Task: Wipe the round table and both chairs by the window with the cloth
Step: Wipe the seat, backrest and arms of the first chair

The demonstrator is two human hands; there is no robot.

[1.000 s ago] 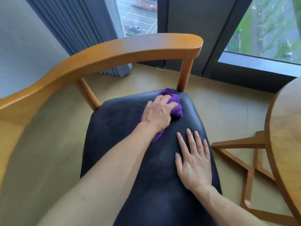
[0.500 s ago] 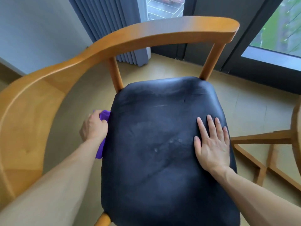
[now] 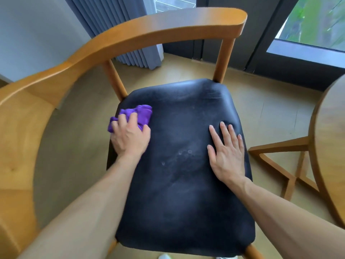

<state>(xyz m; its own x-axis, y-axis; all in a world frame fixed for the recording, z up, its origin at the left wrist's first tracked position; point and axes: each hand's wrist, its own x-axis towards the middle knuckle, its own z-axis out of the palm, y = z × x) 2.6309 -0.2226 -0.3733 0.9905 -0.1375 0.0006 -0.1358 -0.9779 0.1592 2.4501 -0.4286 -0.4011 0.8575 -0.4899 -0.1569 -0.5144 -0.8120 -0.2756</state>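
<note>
Head view, read left to right. Far left: pale wall (image 3: 28, 34), then pleated grey-blue curtain (image 3: 119, 30) hanging to floor. Wooden chair (image 3: 149, 28) fills left and centre; curved backrest rail sweeps from lower left up and across top, carried on two upright spindles. Black padded seat (image 3: 183, 184) below rail, faint pale smears and small ring marks near middle.

Left hand (image 3: 130, 139) at seat's left edge, toward back corner. Fingers curled over bunched purple cloth (image 3: 138, 114), clamped on it and pressing it against seat surface. Cloth pokes out ahead of fingertips and to left of knuckles, a bit overhanging seat edge. Slight motion blur on hand and forearm.

Right hand (image 3: 227, 152) on right half of seat, near right edge. Palm down, fingers straight and spread a little apart, flat against upholstery, holding nothing. Well apart from left hand and cloth; bare stretch of seat between.

Beige floor (image 3: 186, 71) visible around and under chair. Upper right: dark window frame (image 3: 261, 34) with glass showing green outside. Far right: curved edge of round wooden table (image 3: 328, 137), its base struts (image 3: 280, 146) just beside chair's right side; whether touching, cannot tell.
</note>
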